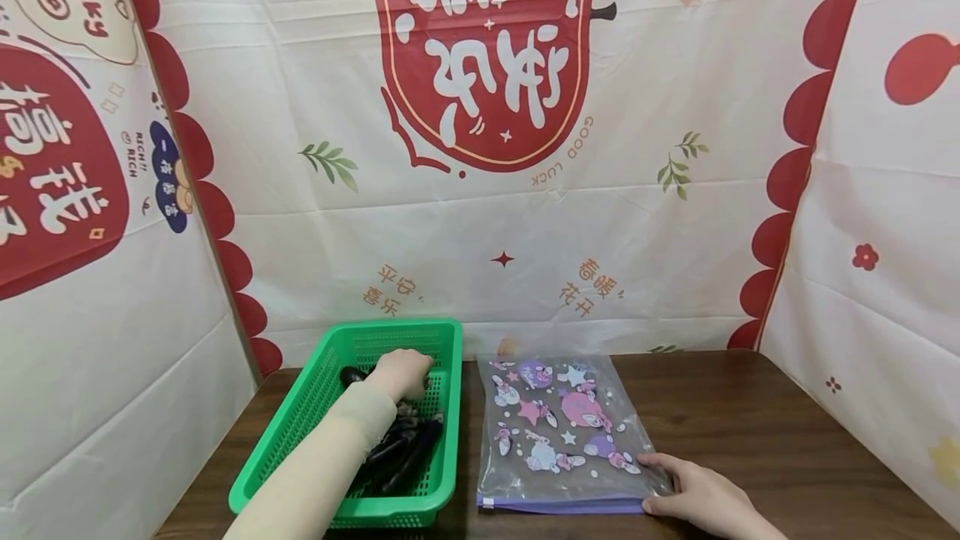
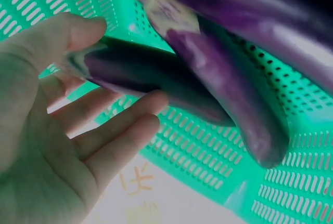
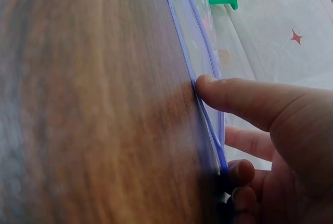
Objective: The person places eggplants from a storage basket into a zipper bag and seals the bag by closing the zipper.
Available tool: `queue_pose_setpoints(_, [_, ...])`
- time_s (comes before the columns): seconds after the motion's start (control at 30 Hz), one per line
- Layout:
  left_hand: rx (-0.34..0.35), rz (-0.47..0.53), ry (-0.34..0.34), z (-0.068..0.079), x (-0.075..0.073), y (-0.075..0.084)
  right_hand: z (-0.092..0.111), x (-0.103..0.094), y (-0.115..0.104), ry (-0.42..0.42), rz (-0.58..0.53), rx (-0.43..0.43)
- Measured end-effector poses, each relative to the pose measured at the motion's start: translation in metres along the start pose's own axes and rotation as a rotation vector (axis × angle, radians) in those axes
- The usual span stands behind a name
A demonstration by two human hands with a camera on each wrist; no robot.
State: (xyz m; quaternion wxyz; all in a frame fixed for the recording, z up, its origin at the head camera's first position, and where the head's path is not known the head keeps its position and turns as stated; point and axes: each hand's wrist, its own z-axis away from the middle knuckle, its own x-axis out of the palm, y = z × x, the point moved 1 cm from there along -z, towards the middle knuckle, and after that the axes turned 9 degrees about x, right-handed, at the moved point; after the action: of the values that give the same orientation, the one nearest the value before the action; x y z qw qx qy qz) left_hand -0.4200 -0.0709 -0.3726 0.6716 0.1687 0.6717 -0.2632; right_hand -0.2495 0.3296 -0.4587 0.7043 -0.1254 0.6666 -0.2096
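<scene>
My left hand (image 1: 402,373) reaches into a green basket (image 1: 459,407) holding several dark purple eggplants (image 1: 408,461). In the left wrist view, the left hand (image 2: 62,120) has its thumb and fingers on either side of the stem end of one eggplant (image 2: 151,70). Two more eggplants lie close beside that one. On the table, my right hand (image 1: 701,494) pinches the near right corner of a clear zip bag (image 1: 566,432) printed with pink and purple cartoons. Its purple zip edge (image 3: 200,42) passes by the right thumb in the right wrist view.
The dark wooden table (image 1: 720,407) carries the basket at left and the bag to its right. A printed white cloth (image 1: 450,232) hangs behind the table and along both sides. A white slider (image 1: 488,503) sits at the zip's left end.
</scene>
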Motion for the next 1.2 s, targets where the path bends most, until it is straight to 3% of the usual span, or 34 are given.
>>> queue_pose_setpoints(0.9, [0.002,-0.048,0.167,0.015,-0.005,-0.013,-0.002,0.002,0.001,-0.013,-0.004,-0.008])
queue_pose_setpoints(1.2, [0.000,-0.048,0.214,0.015,-0.003,-0.021,-0.004,0.002,0.003,-0.057,-0.020,0.006])
